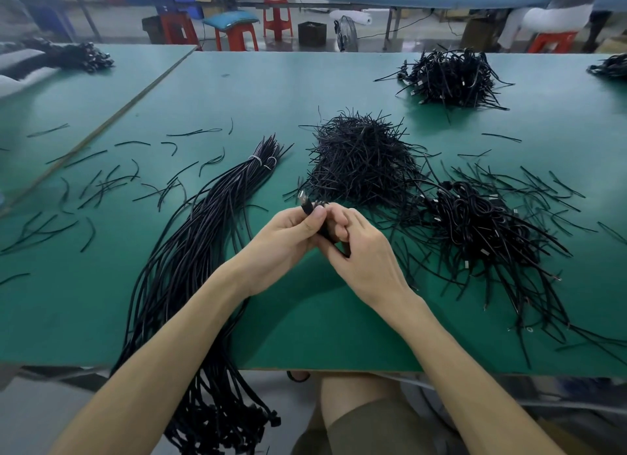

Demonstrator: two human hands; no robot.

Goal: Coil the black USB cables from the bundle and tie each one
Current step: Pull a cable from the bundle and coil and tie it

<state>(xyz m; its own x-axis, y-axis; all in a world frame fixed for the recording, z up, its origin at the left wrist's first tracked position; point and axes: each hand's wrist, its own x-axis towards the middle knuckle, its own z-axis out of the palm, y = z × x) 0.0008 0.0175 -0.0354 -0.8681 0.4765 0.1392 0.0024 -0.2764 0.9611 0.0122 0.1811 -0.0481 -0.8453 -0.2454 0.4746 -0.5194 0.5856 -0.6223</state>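
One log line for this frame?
left hand: grips cable | right hand: grips cable | plug end: above left thumb | bundle: on table, overhanging near edge

Two hands (285,234) (363,251), one cable (307,207), one bundle (203,224), four red stools (236,37).

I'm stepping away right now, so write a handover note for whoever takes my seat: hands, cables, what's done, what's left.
Left hand and right hand: both grip one bunched USB cable above the table. Whether it is tied yet is hidden.
Bundle: left of the hands, banded at its far end, hanging over the near edge.
Tie pile: centre, behind the hands.
Done: coiled cables heaped at right, with a far heap beyond.
Left: finish this cable, then work through the bundle.
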